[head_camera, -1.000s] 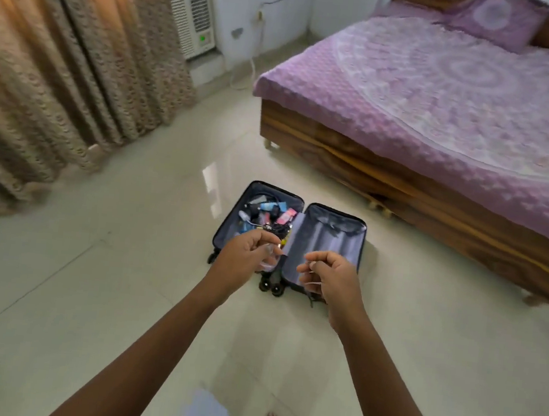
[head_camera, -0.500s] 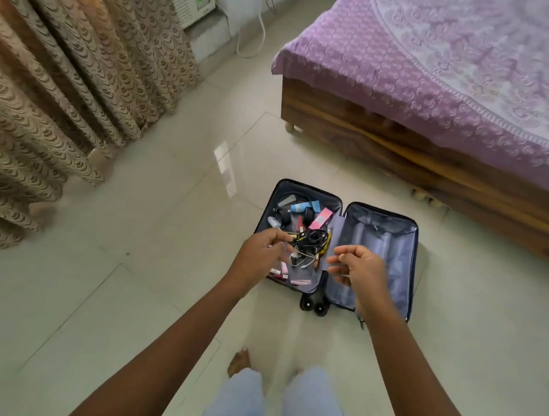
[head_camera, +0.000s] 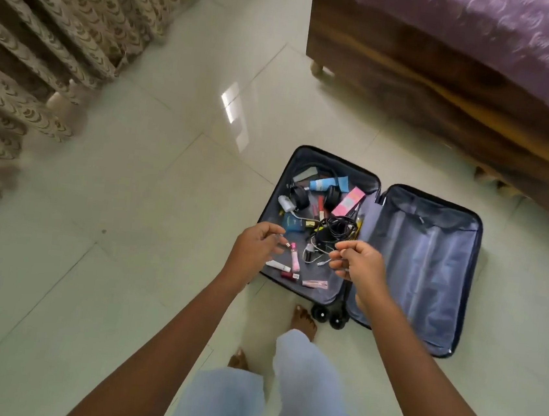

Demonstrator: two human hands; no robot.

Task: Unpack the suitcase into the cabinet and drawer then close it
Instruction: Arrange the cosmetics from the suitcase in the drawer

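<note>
A dark suitcase [head_camera: 430, 258] lies open flat on the tiled floor, its right half bare grey lining. The left half holds black headphones [head_camera: 301, 197], a blue tube [head_camera: 328, 183], a pink box [head_camera: 348, 202], a tangle of black cables [head_camera: 338, 228], a dark blue box [head_camera: 293, 223], a white charger [head_camera: 285, 204] and several small cosmetic tubes [head_camera: 294, 260]. My left hand [head_camera: 255, 250] hovers over the near left corner with loosely curved fingers, holding nothing. My right hand [head_camera: 358, 264] hovers over the centre hinge, fingers curled in, nothing visible in it.
A wooden bed [head_camera: 448, 90] with a purple cover stands just behind the suitcase at the upper right. Patterned curtains [head_camera: 47, 31] hang along the left. My bare feet [head_camera: 303, 322] stand at the suitcase's wheeled near edge. No cabinet or drawer is in view.
I have stepped closer and my view has tilted down, so the suitcase looks larger and nearer. Both hands stayed out in front and have spread slightly apart.
</note>
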